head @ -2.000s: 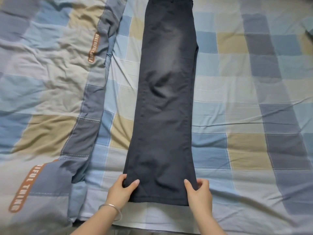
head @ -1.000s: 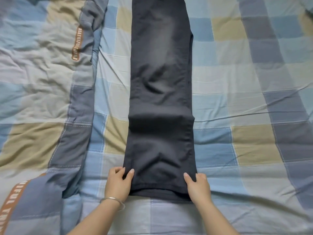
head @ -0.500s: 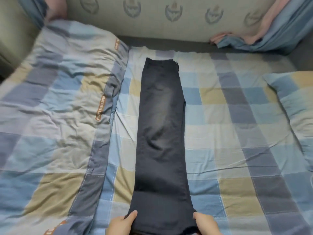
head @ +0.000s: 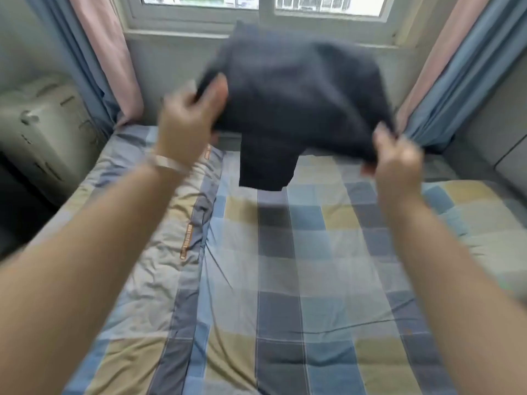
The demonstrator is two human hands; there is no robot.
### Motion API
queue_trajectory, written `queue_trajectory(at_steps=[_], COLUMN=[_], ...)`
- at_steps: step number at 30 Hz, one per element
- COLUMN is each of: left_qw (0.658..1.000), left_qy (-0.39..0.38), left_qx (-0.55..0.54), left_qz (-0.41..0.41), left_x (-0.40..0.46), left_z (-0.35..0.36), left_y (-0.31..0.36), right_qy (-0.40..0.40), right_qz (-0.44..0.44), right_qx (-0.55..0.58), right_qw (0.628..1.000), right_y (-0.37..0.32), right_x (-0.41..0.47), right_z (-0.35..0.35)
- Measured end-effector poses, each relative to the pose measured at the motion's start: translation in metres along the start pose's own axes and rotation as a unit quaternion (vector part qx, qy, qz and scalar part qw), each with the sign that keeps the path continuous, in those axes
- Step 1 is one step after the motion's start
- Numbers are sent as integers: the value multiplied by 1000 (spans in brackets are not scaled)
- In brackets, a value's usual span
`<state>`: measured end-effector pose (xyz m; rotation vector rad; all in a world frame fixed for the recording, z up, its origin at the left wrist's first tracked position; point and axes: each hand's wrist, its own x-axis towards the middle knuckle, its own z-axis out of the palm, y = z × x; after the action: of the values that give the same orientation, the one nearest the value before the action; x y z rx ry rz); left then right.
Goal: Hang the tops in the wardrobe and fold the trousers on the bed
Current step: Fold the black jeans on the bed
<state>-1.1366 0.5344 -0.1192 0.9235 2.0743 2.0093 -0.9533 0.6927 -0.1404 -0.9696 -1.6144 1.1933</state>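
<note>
You are holding the trousers (head: 296,89) up in the air over the far half of the bed (head: 313,280), both arms stretched forward. Your left hand (head: 185,124) is gripping the left edge of the dark cloth, with the fingers (head: 219,89) curled round it; a bangle (head: 168,163) is sitting on that wrist. Your right hand (head: 396,158) is pinching the right, lower edge of the cloth, fingers closed on it. The trousers are hanging bunched between your hands, blurred, with one end drooping down in the middle toward the bed without clearly touching it. The checked sheet (head: 328,323) is lying flat below, and a rumpled quilt (head: 159,266) is lying along the left side of the bed. At the far end a window (head: 256,7) is showing, with curtains (head: 108,52) hanging at left and right. A pale suitcase (head: 42,132) is standing to the left of the bed, near the left curtain.
</note>
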Motion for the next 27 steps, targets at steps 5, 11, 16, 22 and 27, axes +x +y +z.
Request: queue_trajectory(at_steps=[5,11,16,22,27], left_qw=[913,761,739,790,792], left_qy=[-20,-82,-106,-80,-48], left_qx=[75,176,217,200,179], left_qz=[-400,-619,-628,-575,-582], left_x=[-195,-416,-471,-466,-482], left_z=[17,0,-11,-8,-4], left_y=[-245,-400,-421,-402,-396], right_qy=[-92,-276,-303,-209,-222], right_qz=[291,477,496,484,485], right_qx=[-215,-376,-378,-382,-410], right_qw=[928,745,721,759,740], right_y=[259,431,454,446,456], right_x=[-128,-295,-335,-339,-347], right_z=[-15,-61,-67,-72,-81])
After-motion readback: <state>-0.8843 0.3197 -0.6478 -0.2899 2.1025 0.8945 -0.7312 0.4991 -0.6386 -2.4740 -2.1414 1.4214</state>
